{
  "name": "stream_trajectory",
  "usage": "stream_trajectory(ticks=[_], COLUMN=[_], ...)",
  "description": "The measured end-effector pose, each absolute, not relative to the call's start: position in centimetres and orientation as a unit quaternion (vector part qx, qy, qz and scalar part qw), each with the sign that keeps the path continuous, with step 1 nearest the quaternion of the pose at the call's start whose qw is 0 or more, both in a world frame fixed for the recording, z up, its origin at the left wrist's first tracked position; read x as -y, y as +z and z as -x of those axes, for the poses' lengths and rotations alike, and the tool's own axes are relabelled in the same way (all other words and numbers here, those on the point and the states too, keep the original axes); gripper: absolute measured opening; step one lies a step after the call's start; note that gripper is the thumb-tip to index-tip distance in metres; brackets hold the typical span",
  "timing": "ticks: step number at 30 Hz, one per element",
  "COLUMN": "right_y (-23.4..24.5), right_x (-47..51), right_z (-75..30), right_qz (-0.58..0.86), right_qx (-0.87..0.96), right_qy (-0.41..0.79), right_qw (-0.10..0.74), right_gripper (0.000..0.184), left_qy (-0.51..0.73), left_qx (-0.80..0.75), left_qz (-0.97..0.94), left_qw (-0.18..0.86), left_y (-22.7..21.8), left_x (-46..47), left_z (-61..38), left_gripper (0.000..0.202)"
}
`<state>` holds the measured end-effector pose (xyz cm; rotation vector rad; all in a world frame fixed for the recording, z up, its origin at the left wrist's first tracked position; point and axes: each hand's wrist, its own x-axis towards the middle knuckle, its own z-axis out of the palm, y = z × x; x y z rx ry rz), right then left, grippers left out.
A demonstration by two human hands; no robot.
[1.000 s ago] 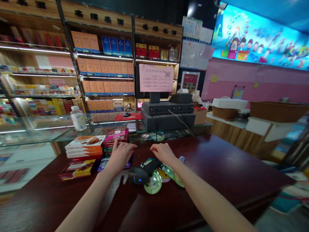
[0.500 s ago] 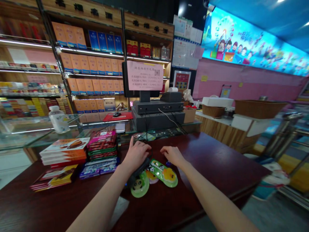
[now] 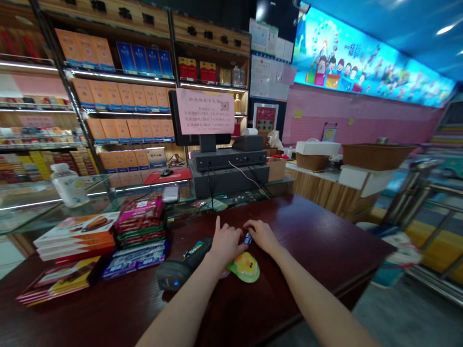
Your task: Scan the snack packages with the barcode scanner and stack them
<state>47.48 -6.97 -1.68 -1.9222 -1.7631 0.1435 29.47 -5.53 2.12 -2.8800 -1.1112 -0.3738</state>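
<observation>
My left hand (image 3: 224,241) and my right hand (image 3: 263,235) meet over the dark red counter (image 3: 318,241), both pinching a small blue packet (image 3: 248,239) between their fingertips. Under my left wrist lies a green toy package with a yellow duck (image 3: 244,266). A black barcode scanner (image 3: 177,271) lies just left of my left forearm. Stacked snack packs (image 3: 140,221) and flat orange boxes (image 3: 77,231) sit further left.
A cash register with a black monitor and pink notice (image 3: 206,112) stands behind the counter on a glass case. A plastic bottle (image 3: 67,184) stands at left. Shelves of boxes fill the back wall. Baskets and a wooden counter (image 3: 376,156) are at right.
The view swung rightwards. My left hand moved off the snack packs over the scanner to the right, and both hands closed together on the small blue packet.
</observation>
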Motion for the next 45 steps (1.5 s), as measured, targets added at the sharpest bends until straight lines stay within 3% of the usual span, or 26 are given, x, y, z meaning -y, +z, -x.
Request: stream_trajectory(ticks=[4,9,22,28,33,45], right_y=[-2.5,-3.3,-3.5,-3.1,-1.5,1.8], right_x=[6.8,6.9,8.0,8.2,8.0,5.3], right_z=[-48.0,-48.4,-48.1,-46.8,-45.0,-38.0], right_qz=[0.713,0.699,0.648,0.572,0.524,0.446], right_qx=[0.635,0.635,0.668,0.713,0.71,0.711], right_qy=[0.054,0.064,0.082,0.112,0.123,0.192], right_qw=[0.293,0.324,0.356,0.389,0.453,0.508], right_gripper=[0.03,0.031,0.031,0.05,0.041,0.035], left_qy=[-0.122,-0.124,-0.163,-0.188,-0.214,-0.321], left_qx=[0.383,0.404,0.417,0.416,0.397,0.398], left_qz=[0.915,0.905,0.894,0.889,0.892,0.859], left_qw=[-0.019,-0.041,0.014,0.03,0.028,0.026], left_y=[1.7,1.5,2.5,3.9,5.2,5.7], left_x=[5.5,5.2,4.7,3.9,3.4,2.9], left_z=[-30.2,-30.7,-29.4,-27.0,-23.9,-15.5], left_gripper=[0.041,0.032,0.021,0.012,0.007,0.013])
